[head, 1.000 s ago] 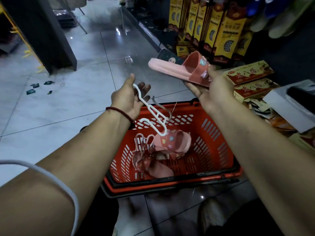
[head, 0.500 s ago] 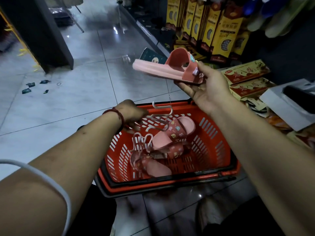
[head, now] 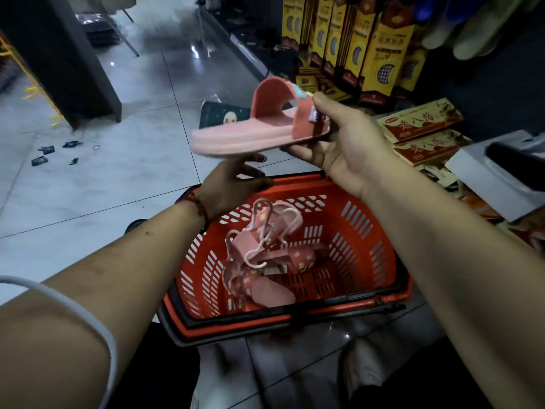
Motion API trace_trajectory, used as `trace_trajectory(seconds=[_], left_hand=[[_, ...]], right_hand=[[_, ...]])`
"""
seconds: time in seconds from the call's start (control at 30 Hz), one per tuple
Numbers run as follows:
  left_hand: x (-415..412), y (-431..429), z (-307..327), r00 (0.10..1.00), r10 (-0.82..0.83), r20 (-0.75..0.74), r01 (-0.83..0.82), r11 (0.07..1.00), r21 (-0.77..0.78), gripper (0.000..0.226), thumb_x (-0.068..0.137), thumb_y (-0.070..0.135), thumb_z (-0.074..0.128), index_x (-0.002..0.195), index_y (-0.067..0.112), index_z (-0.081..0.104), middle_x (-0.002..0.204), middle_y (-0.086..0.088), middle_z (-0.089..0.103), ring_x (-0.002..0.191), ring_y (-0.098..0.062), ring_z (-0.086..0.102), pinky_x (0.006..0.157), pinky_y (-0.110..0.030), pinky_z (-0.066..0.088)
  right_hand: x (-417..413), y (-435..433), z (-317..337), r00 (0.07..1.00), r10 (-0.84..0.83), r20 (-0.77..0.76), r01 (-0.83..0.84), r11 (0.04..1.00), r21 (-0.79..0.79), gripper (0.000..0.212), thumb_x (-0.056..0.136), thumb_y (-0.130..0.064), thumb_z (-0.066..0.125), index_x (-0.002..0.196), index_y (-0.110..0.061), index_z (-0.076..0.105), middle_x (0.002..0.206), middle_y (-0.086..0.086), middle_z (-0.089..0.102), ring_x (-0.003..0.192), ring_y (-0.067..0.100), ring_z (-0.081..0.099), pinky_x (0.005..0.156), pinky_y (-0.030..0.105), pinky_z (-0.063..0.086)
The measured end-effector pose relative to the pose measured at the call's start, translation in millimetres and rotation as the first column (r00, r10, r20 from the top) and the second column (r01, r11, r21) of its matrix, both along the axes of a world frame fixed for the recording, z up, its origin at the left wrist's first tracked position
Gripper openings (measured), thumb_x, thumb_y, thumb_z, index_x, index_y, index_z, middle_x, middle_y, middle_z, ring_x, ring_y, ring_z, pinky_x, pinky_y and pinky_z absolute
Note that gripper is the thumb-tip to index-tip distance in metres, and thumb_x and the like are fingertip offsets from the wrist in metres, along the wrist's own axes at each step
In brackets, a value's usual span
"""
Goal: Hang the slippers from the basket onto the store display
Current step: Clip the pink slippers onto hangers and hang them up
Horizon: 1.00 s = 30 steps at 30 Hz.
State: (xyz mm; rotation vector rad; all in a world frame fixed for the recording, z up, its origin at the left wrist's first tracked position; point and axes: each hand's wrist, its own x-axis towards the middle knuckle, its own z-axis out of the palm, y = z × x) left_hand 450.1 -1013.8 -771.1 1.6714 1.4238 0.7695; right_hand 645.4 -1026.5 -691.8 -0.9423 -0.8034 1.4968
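My right hand (head: 348,146) holds a pink slipper (head: 253,137) by its strap end, sole level, above the far rim of the red basket (head: 362,231). My left hand (head: 233,184) is just under the slipper's sole, fingers apart, holding nothing. In the basket lie several more pink slippers (head: 265,278) tangled with white plastic hangers (head: 265,231). The store display with hanging slippers (head: 472,28) is at the upper right.
Yellow boxed goods (head: 368,48) stand on the shelf to the right, with flat red-and-yellow boxes (head: 421,122) and a white box (head: 486,172) below them. A dark shelf end (head: 73,60) stands at the left. Small scraps (head: 47,152) litter the tiled floor.
My left hand dropped the white hanger and its slipper into the basket, then rose under the slipper in my right hand. My right hand turned that slipper level.
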Motion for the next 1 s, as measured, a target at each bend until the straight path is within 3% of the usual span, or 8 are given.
trace_trajectory(seconds=[0.13,0.27,0.47,0.57,0.63,0.73,0.8,1.0], left_hand=[[4,-1,6,0.992,-0.117,0.039,0.116,0.993,0.013,0.033,0.103,0.025,0.052,0.132,0.01,0.057,0.123,-0.015,0.069,0.104,-0.029,0.07,0.093,-0.045,0.056],[-2,-4,7,0.921,-0.137,0.364,0.118,0.99,0.073,0.082,0.069,0.058,0.083,0.13,0.011,0.053,0.105,0.01,0.075,0.096,0.0,0.069,0.094,-0.029,0.055],[18,0,26,0.807,0.039,0.59,0.004,0.997,-0.072,0.007,0.095,0.019,0.066,0.099,0.014,0.064,0.078,0.003,0.054,0.07,-0.013,0.052,0.069,-0.036,0.061],[15,6,26,0.758,0.043,0.65,0.043,0.992,-0.116,0.01,0.101,0.013,0.053,0.109,0.015,0.06,0.077,0.004,0.048,0.07,-0.01,0.044,0.084,-0.045,0.061],[7,8,25,0.711,0.029,0.702,0.072,0.991,-0.114,0.028,0.103,0.011,0.048,0.131,0.005,0.054,0.078,0.004,0.052,0.067,-0.01,0.045,0.086,-0.047,0.06],[6,5,30,0.665,0.029,0.747,0.096,0.988,-0.124,0.022,0.096,0.018,0.059,0.116,0.009,0.061,0.07,0.006,0.047,0.059,-0.007,0.041,0.085,-0.045,0.06],[13,2,39,0.675,0.047,0.736,0.075,0.988,-0.132,0.011,0.094,0.026,0.066,0.089,0.023,0.057,0.066,0.007,0.033,0.053,-0.004,0.032,0.074,-0.033,0.058],[6,4,48,0.625,0.097,0.774,0.01,0.991,-0.133,0.041,0.099,0.053,0.049,0.07,0.026,0.04,0.06,0.008,0.021,0.048,-0.006,0.021,0.048,-0.021,0.026]], right_hand=[[-3,1,-5,0.997,0.002,0.073,-0.002,1.0,0.005,0.044,0.095,-0.024,0.066,0.127,0.004,0.056,0.106,0.02,0.069,0.083,0.032,0.076,0.072,0.045,0.061],[-7,2,-10,0.995,0.056,0.088,-0.056,0.998,-0.007,0.023,0.098,-0.026,0.063,0.11,-0.007,0.06,0.097,0.014,0.068,0.073,0.024,0.074,0.061,0.036,0.06],[-9,4,-7,0.996,0.094,-0.007,-0.094,0.992,0.08,0.027,0.101,-0.016,0.056,0.126,-0.005,0.056,0.1,0.02,0.068,0.078,0.03,0.074,0.067,0.035,0.06],[-6,9,-10,0.996,-0.032,-0.081,0.038,0.996,0.074,0.027,0.102,-0.006,0.048,0.127,-0.013,0.056,0.099,0.023,0.068,0.075,0.033,0.074,0.068,0.037,0.061],[1,17,-25,0.976,-0.172,0.135,0.164,0.984,0.067,0.031,0.099,0.001,0.045,0.121,-0.017,0.056,0.101,0.018,0.068,0.078,0.032,0.075,0.071,0.04,0.063],[8,21,-66,0.544,-0.003,0.839,-0.203,0.97,0.136,0.041,0.092,-0.004,0.062,0.124,-0.028,0.053,0.118,0.004,0.066,0.095,0.023,0.069,0.077,0.034,0.059],[1,19,-91,0.23,0.138,0.963,-0.437,0.899,-0.024,0.058,0.087,-0.018,0.073,0.139,-0.029,0.05,0.135,-0.002,0.06,0.113,0.017,0.063,0.092,0.034,0.054],[-19,26,-109,0.063,-0.026,0.998,-0.564,0.824,0.057,0.025,0.088,-0.043,0.072,0.105,-0.026,0.074,0.092,-0.009,0.069,0.087,0.014,0.064,0.078,0.034,0.053]])
